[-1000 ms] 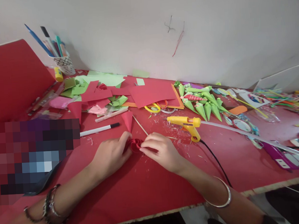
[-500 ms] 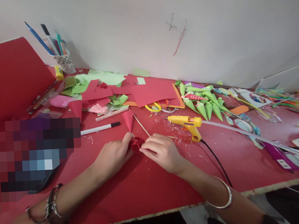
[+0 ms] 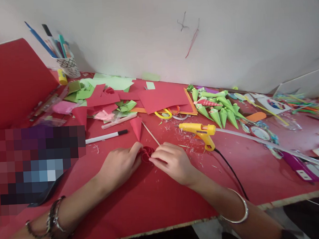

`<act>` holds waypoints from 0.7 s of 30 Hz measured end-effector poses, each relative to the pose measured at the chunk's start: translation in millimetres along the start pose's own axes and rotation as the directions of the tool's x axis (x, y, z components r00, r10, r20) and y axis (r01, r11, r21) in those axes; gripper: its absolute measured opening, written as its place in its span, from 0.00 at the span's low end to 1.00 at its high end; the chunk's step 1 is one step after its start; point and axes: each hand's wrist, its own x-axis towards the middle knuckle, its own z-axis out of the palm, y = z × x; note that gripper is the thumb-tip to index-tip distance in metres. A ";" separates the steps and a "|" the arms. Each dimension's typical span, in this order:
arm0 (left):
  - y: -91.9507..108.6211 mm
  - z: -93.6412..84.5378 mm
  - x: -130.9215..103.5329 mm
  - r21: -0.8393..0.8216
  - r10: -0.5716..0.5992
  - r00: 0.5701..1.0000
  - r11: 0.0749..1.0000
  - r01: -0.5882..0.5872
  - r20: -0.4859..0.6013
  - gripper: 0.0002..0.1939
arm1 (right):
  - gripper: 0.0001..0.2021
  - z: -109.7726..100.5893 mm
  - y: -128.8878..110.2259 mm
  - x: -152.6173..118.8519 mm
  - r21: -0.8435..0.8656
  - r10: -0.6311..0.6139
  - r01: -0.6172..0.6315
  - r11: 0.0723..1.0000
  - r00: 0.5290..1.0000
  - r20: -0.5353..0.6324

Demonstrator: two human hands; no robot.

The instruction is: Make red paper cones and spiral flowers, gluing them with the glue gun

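Between my two hands is a rolled red paper flower [image 3: 147, 154], its curled layers facing me. My left hand [image 3: 124, 160] pinches its left side, thumb on top. The fingertips of my right hand [image 3: 172, 161] are closed on its right edge. Just beyond the fingers lies a red paper cone [image 3: 136, 128], with a thin wooden stick [image 3: 151, 133] slanting beside it. A yellow hot glue gun [image 3: 199, 130] rests on its side to the right of my right hand, a long clear glue stick in its back end.
Red and green paper pieces [image 3: 161, 99] and scissors [image 3: 164, 114] lie along the wall. Green paper cones [image 3: 220, 109] are heaped behind the glue gun. A marker [image 3: 107, 137] and a pen cup [image 3: 69, 66] are on the left. A purple object [image 3: 298, 165] sits at the right.
The red paper flower has turned slightly between my fingers, showing its open coil more. Both hands stay in nearly the same place.
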 end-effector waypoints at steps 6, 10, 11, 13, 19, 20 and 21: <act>2.7 0.9 2.3 -0.202 -0.005 0.998 0.979 0.017 0.058 0.04 | 0.12 -0.2 -1.0 0.5 -0.034 -0.010 0.012 0.999 0.999 0.051; 3.1 1.5 2.9 -0.233 -0.010 0.998 0.972 0.023 0.057 0.05 | 0.12 -0.2 -2.0 0.1 -0.049 -0.003 0.006 0.999 0.998 0.066; 3.1 1.8 2.8 -0.236 -0.005 0.999 0.972 0.017 0.053 0.05 | 0.12 -0.1 -2.1 -0.1 -0.053 -0.003 0.007 0.999 0.998 0.062; 3.0 2.3 2.1 -0.240 0.011 0.999 0.971 -0.002 0.037 0.06 | 0.11 0.2 -2.0 -0.2 -0.047 0.007 -0.005 0.999 0.999 0.044; 0.6 3.7 0.1 -0.242 0.010 0.998 0.970 -0.024 -0.060 0.09 | 0.09 1.3 0.3 -0.7 -0.010 0.070 -0.070 0.997 0.997 0.031; -0.1 4.0 0.1 -0.248 0.017 0.997 0.968 -0.035 -0.076 0.09 | 0.09 1.4 0.5 -0.9 -0.009 0.073 -0.073 0.997 0.997 0.030; -0.7 4.3 0.2 -0.256 0.025 0.996 0.966 -0.047 -0.090 0.09 | 0.09 1.4 0.6 -1.0 -0.007 0.077 -0.076 0.997 0.997 0.028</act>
